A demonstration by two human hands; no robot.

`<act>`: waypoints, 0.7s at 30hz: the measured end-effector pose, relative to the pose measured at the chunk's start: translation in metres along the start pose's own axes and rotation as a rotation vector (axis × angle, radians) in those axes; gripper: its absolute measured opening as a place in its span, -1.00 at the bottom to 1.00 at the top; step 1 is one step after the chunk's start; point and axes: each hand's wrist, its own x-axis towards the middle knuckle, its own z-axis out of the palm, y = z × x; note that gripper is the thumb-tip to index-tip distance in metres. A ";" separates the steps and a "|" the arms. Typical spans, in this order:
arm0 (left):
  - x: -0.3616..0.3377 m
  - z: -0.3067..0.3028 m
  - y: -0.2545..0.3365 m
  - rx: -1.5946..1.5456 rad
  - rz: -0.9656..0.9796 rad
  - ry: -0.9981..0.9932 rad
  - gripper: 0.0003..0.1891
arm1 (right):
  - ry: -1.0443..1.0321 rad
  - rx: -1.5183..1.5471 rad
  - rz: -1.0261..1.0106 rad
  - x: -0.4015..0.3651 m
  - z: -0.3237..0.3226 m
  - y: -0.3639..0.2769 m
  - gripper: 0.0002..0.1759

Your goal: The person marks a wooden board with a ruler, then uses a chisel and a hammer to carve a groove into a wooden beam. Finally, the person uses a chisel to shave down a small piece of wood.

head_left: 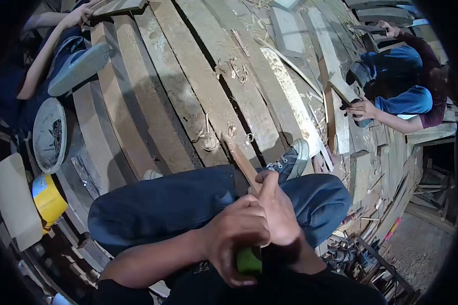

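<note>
A narrow wooden stick [243,161] points up and away from my lap. My right hand [277,208] is wrapped round its near end, thumb on top. Close against it on the left, my left hand [236,229] is closed round a green object [249,260], only partly visible, near my chest. Whether this is a handle cannot be made out. Both hands are between my bent knees, over dark blue trousers [173,203].
Long wooden planks [183,96] with gaps and shavings form the floor. At left are a round basin [50,134] and a yellow container [49,199]. One person sits at upper left; another at right holds a wood piece [342,87] and a blade-like tool [369,29].
</note>
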 end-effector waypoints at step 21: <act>0.008 -0.021 -0.018 0.165 0.048 0.139 -0.28 | -0.042 -0.036 -0.001 0.000 0.006 -0.003 -0.50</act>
